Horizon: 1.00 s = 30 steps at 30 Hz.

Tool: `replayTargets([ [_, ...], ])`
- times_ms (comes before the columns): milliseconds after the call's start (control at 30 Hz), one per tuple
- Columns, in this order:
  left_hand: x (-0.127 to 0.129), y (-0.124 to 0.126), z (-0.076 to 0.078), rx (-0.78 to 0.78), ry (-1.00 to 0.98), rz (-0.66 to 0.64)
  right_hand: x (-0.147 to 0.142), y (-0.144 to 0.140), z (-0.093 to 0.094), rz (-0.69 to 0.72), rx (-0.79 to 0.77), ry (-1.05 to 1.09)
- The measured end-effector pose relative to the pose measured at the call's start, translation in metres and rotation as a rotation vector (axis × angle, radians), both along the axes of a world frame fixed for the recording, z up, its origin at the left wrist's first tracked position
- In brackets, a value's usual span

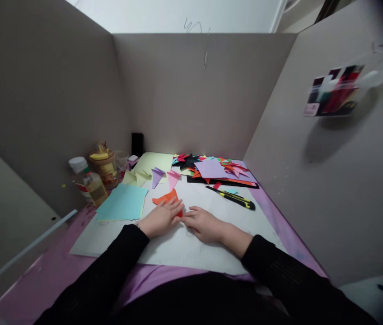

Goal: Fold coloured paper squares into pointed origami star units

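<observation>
Oil bottle [94,186]: stands at the far left of the table [178,253], near the blue paper [123,203]. A bump could tip it and wet the sheets.
Left hand [160,220]: lies flat on the orange paper [167,197], fingers together, pressing it down. A slip could bend the fold crooked.
Right hand [205,223]: fingers pinch the paper's red edge by the left hand.
Cutter knife [235,197]: lies just behind the right hand. A sleeve could knock it.
</observation>
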<state>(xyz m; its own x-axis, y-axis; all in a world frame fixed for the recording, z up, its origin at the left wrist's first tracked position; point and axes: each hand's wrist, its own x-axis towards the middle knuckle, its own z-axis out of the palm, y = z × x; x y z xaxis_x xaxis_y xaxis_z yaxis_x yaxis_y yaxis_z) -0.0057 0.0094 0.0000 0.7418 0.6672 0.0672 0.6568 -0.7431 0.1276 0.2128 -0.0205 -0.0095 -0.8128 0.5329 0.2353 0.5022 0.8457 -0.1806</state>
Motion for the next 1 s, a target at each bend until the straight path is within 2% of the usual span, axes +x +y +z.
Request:
replayTargets([
  [67,0.005,-0.002,-0.006,-0.096,0.035,-0.028,0.002,-0.001,0.001,0.006,-0.009,0.03],
  [133,0.006,-0.002,-0.011,-0.136,0.048,0.008,0.007,-0.002,0.001,0.024,-0.029,0.069],
  [267,0.003,0.0,-0.014,-0.156,0.061,0.014,0.017,0.0,-0.006,0.035,-0.116,0.241],
  [433,0.004,0.0,-0.012,-0.163,0.069,0.024,0.02,0.009,-0.017,-0.057,-0.149,0.505],
  [600,0.003,-0.001,-0.013,-0.172,0.062,0.015,0.009,0.008,-0.017,0.052,-0.112,0.393],
  [667,0.002,-0.002,-0.015,-0.162,0.048,0.048,0.005,0.008,-0.017,0.004,-0.172,0.418],
  [767,0.002,-0.003,-0.017,-0.136,0.033,0.165,-0.003,0.013,-0.018,-0.278,-0.374,0.609],
  [867,0.003,-0.004,-0.019,-0.119,0.008,0.244,-0.014,0.022,-0.013,-0.574,-0.754,0.878],
  [933,0.002,-0.004,-0.02,-0.111,-0.024,0.258,-0.024,0.028,-0.006,-0.626,-1.052,1.018],
  [1000,0.001,-0.003,-0.022,-0.118,-0.07,0.263,-0.034,0.032,0.0,-0.641,-1.23,1.077],
])
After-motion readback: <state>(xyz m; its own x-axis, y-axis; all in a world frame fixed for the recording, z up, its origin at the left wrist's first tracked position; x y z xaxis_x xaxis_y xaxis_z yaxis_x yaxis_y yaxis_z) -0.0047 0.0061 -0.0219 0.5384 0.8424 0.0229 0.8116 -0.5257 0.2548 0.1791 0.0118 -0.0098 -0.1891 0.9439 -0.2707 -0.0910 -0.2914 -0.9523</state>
